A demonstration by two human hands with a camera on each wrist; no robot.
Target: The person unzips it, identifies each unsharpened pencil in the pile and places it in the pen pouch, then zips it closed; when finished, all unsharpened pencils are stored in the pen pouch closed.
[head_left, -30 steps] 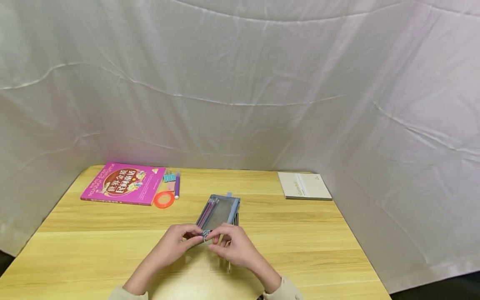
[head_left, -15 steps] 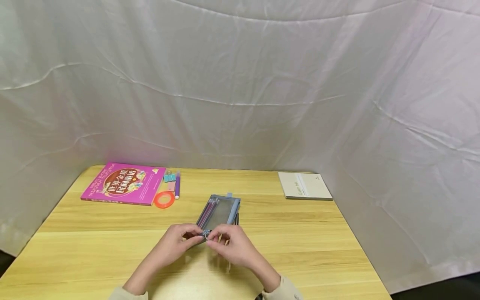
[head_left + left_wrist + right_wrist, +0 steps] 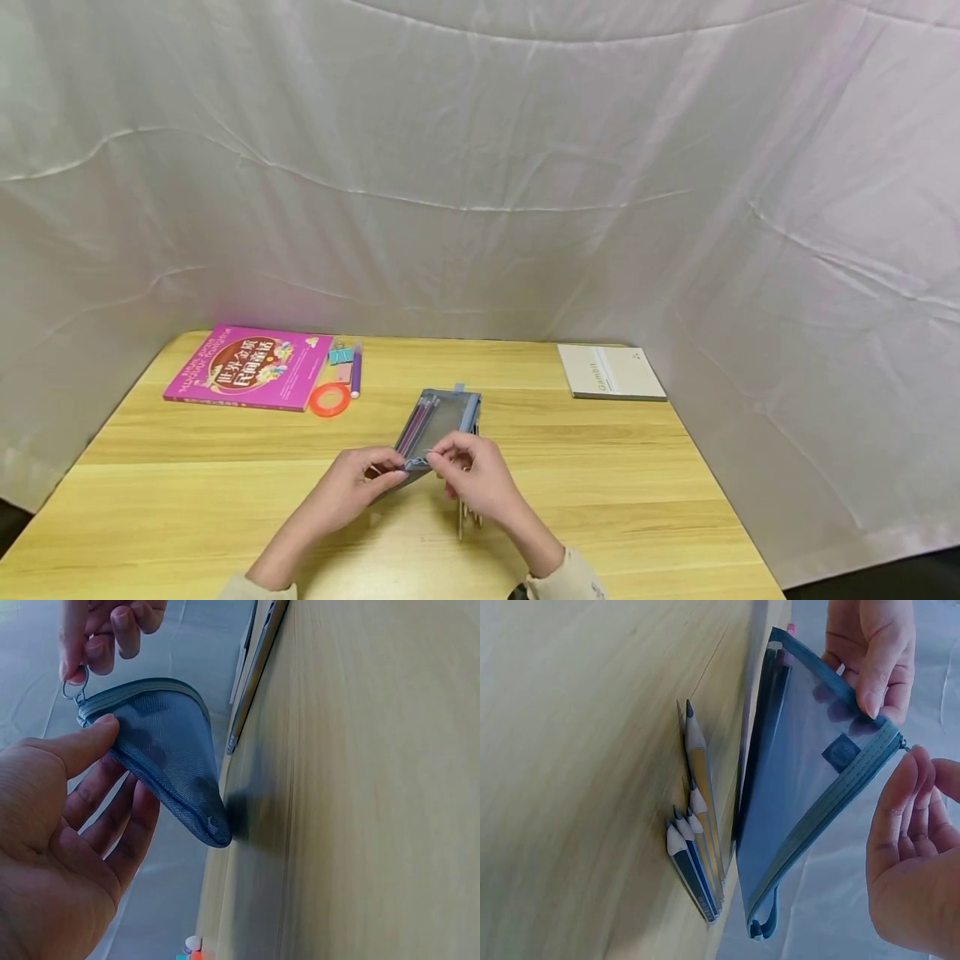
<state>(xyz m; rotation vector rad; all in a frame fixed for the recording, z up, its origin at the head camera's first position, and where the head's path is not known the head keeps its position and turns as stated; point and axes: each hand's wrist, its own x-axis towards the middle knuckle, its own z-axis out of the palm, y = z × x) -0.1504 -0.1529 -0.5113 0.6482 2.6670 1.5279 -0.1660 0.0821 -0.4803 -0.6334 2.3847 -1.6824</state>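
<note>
A blue-grey mesh pencil pouch (image 3: 446, 425) with a zip along one edge is tilted up at its near end. Several pencils (image 3: 415, 429) show through its mesh. My left hand (image 3: 351, 485) pinches the pouch's near corner between thumb and fingers. At that same corner, my right hand (image 3: 480, 479) pinches the metal ring (image 3: 75, 688) of the zip pull. The zip slider (image 3: 902, 741) sits right at the fingertips in the right wrist view. Several sharpened pencils (image 3: 697, 855) lie on the table beside the pouch, partly hidden under my right hand in the head view.
At the back left lie a pink book (image 3: 251, 367), an orange tape roll (image 3: 330, 400), a teal binder clip (image 3: 341, 356), a pink pad (image 3: 343, 373) and a purple marker (image 3: 356, 371). A cream notebook (image 3: 611, 372) lies at the back right. Grey cloth (image 3: 480, 167) surrounds the wooden table (image 3: 645, 500).
My right hand has shifted slightly away from me and to the right, with the zip ring. More of the loose pencils' tips show below it. My left hand has stayed at the corner.
</note>
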